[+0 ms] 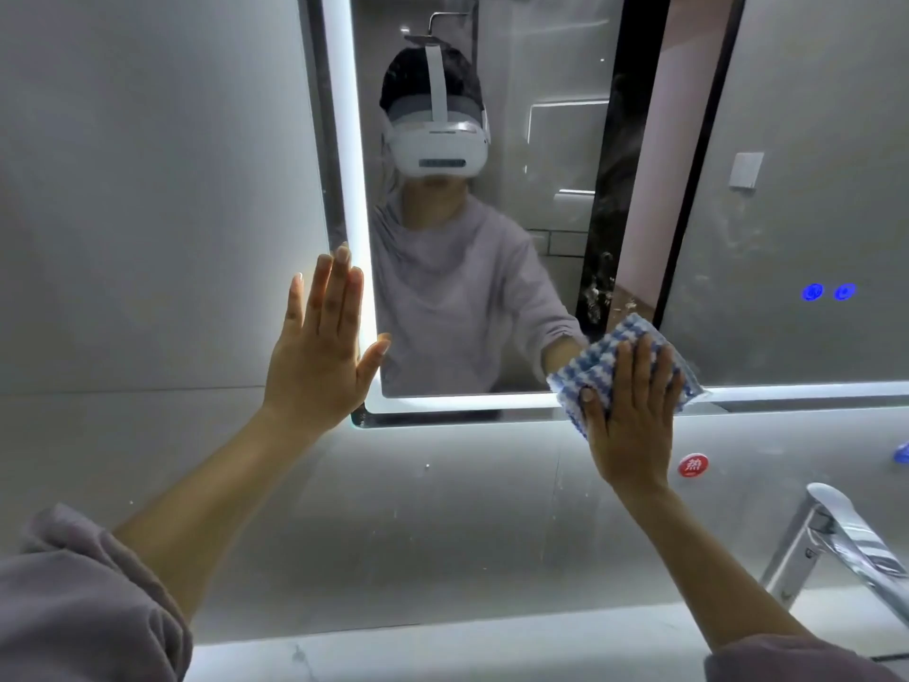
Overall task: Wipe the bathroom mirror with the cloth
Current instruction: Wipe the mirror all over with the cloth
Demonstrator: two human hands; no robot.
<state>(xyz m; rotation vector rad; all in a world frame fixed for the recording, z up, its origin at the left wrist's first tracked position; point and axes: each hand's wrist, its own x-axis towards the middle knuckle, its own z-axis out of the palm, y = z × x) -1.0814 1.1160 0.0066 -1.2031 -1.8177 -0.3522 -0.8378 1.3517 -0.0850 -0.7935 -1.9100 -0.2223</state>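
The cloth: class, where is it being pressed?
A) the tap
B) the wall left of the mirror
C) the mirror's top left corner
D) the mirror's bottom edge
D: the right hand presses the cloth flat over the lit bottom edge of the mirror.

white vanity top [442, 647] at btm w/ chrome faucet [836, 543] on right side

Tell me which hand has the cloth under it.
The right hand: it presses the blue-and-white checked cloth against the mirror's lower edge. The left hand lies flat and bare at the mirror's left edge.
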